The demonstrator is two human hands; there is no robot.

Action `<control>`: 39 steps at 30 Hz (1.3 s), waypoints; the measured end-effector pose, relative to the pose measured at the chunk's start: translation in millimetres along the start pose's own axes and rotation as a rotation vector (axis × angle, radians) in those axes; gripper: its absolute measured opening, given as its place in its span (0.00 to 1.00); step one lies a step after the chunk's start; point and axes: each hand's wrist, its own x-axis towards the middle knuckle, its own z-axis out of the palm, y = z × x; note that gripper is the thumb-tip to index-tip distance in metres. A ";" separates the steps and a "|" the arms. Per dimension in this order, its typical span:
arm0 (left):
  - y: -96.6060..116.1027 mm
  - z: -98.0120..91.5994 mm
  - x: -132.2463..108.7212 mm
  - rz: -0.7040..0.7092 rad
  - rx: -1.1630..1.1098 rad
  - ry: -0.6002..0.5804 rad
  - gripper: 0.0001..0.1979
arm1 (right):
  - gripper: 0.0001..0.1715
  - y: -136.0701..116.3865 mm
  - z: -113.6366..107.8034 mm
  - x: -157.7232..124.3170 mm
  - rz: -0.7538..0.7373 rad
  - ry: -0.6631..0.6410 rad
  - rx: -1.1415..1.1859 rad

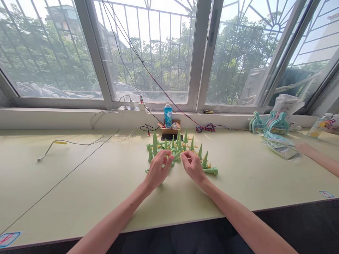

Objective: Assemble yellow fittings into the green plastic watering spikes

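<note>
Several green cone-shaped plastic pieces (180,144) with small yellow parts stand and lie in a cluster on the pale green table (79,176). My left hand (158,168) and my right hand (192,165) meet at the near edge of the cluster, fingers curled in a pinch. Between their fingertips sits a green cone piece (175,157), held from both sides. Another green piece (211,171) lies on its side just right of my right hand.
A blue-labelled bottle (167,115), a small cardboard box (169,128) and a dark phone sit behind the cluster. Cables run along the sill. At the right are teal packaged items (275,123), plastic bags and another person's forearm (317,157). A white cable (79,143) lies at the left.
</note>
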 end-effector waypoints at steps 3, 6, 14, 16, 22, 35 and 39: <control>0.4 -1.6 1.2 -0.039 0.074 0.033 0.16 | 0.18 -1.7 -0.4 -0.7 -0.011 0.013 0.004; -0.9 -1.2 1.1 -0.076 0.076 -0.006 0.17 | 0.18 -2.4 -0.3 -1.7 -0.030 -0.001 0.007; 1.8 -0.5 1.3 -0.116 -0.010 -0.105 0.18 | 0.17 -1.9 -0.4 -2.9 -0.081 -0.050 0.013; 3.1 -1.5 1.5 -0.125 -0.021 -0.111 0.18 | 0.16 -1.4 -0.4 -2.7 -0.079 -0.053 0.011; 3.1 -2.4 1.0 -0.111 -0.047 -0.127 0.18 | 0.16 -0.4 -0.2 -2.3 -0.082 -0.053 0.027; -4.9 -0.6 -0.1 -0.037 0.021 -0.126 0.15 | 0.16 -1.9 0.4 -1.2 -0.021 -0.037 0.058; -7.0 -0.1 -0.7 -0.021 0.031 -0.124 0.15 | 0.16 -2.8 0.1 -0.9 -0.004 -0.034 0.040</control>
